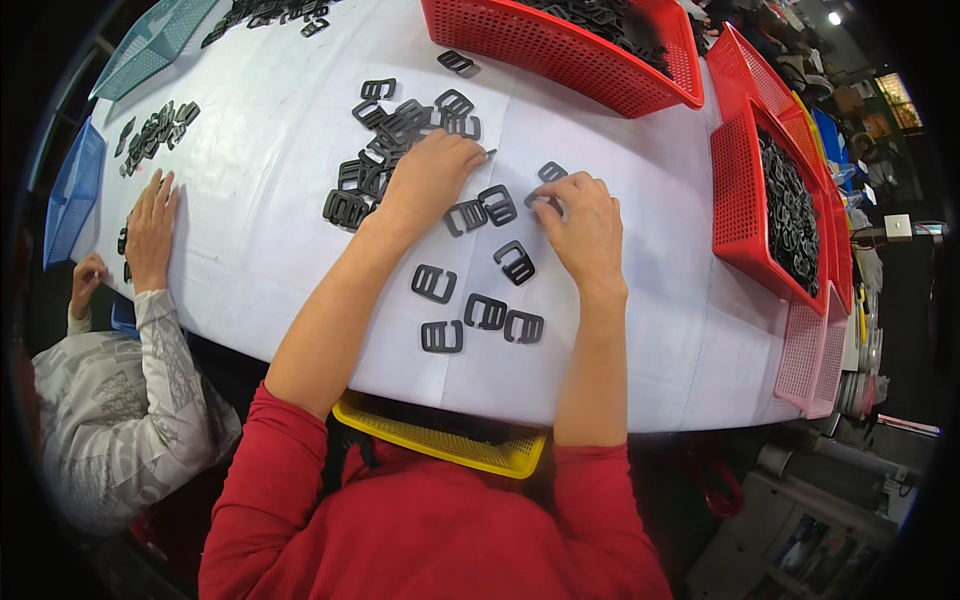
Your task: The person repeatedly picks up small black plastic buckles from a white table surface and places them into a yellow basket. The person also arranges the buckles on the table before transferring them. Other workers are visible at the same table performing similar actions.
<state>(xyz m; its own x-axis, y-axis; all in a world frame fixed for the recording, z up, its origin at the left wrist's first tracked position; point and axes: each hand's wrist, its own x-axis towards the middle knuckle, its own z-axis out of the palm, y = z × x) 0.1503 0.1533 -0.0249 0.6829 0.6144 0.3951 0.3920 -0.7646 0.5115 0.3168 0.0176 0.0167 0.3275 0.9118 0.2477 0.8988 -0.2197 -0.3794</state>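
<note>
Black flat buckles [487, 312], each a rectangular frame with bars, lie mid-table. The left hand [432, 175] rests fingers-down on the buckle pile [385, 150]; the right hand [582, 222] pinches one buckle [546, 203].

A white-covered worktop [620, 330] fills the view. Beyond its far right corner, a bright ceiling lamp [834, 18] shines over dim, cluttered shelves [850, 95].

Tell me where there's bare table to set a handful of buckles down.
Free: the white table between the right hand and the red baskets; also the strip between the buckle pile and the co-worker's hand. Crowded: under the left hand and the loose buckles between both forearms.
</note>
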